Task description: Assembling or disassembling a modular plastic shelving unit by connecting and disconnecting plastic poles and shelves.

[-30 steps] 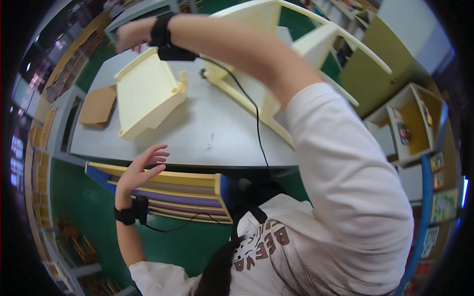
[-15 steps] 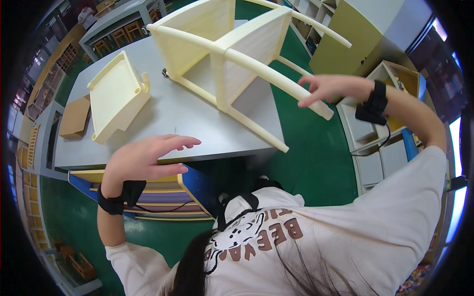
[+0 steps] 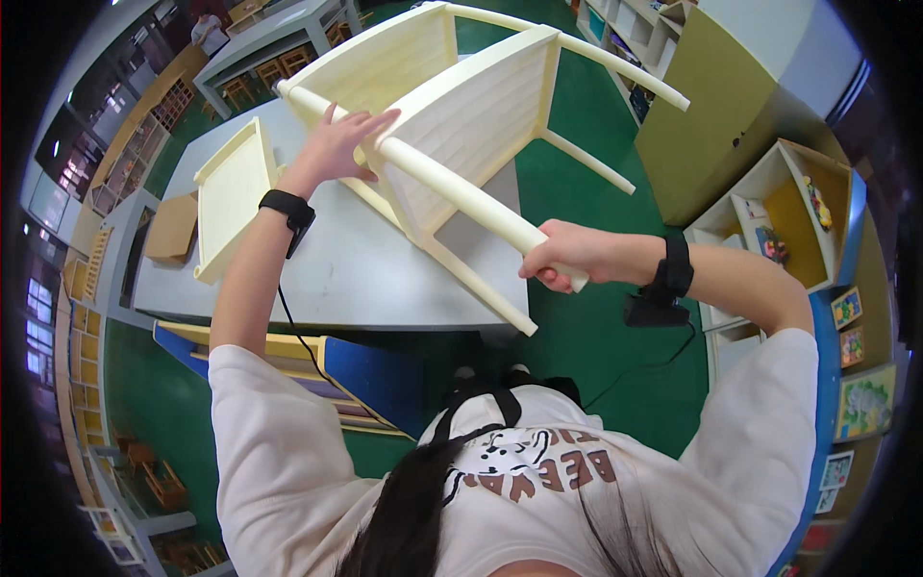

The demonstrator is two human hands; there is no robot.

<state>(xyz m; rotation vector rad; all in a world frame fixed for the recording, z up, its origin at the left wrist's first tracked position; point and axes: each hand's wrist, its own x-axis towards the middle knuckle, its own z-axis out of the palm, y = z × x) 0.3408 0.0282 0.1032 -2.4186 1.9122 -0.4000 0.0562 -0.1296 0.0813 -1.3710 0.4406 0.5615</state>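
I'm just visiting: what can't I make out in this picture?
In the head view:
- Left palm: hidden by the back of the left hand, so its contact with the cream frame is unclear.
- Right palm: hidden by the closed right hand itself.
- Cream tray: right side partly behind the left forearm.
- Blue-sided rack: partly behind the left sleeve.
- Distant person: too small to read their action.

A pale grey counter (image 3: 332,279) is standing on a green floor (image 3: 567,332). Near its left side, a brown cardboard box (image 3: 171,229) is lying flat. A cream tray (image 3: 236,192) is sitting just beside it. A big cream frame (image 3: 471,111) is resting sideways, and its legs are poking past the edge.
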